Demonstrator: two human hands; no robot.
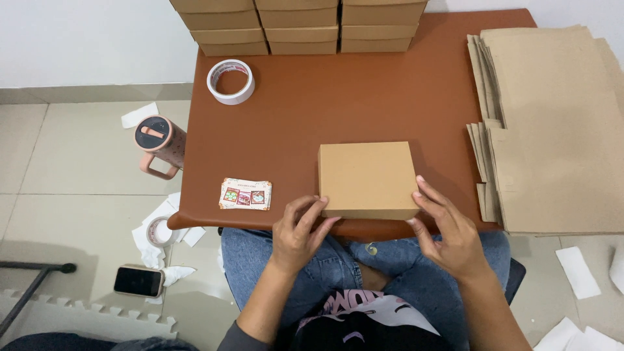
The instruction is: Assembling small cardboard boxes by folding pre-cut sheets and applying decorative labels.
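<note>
A closed brown cardboard box [367, 177] sits at the near edge of the brown table [338, 110]. My left hand [300, 229] touches the box's near left corner with its fingertips. My right hand [448, 231] presses its thumb and fingers against the box's near right corner. Neither hand lifts the box. To the left of the box lies a small stack of printed cards [245, 194].
A roll of white tape [231, 81] lies at the table's far left. Stacks of closed boxes [299, 26] line the far edge. Flat cardboard sheets [552, 123] pile up at the right. On the floor: a pink lidded cup [159, 144], a phone [138, 281], a tape roll [158, 231], paper scraps.
</note>
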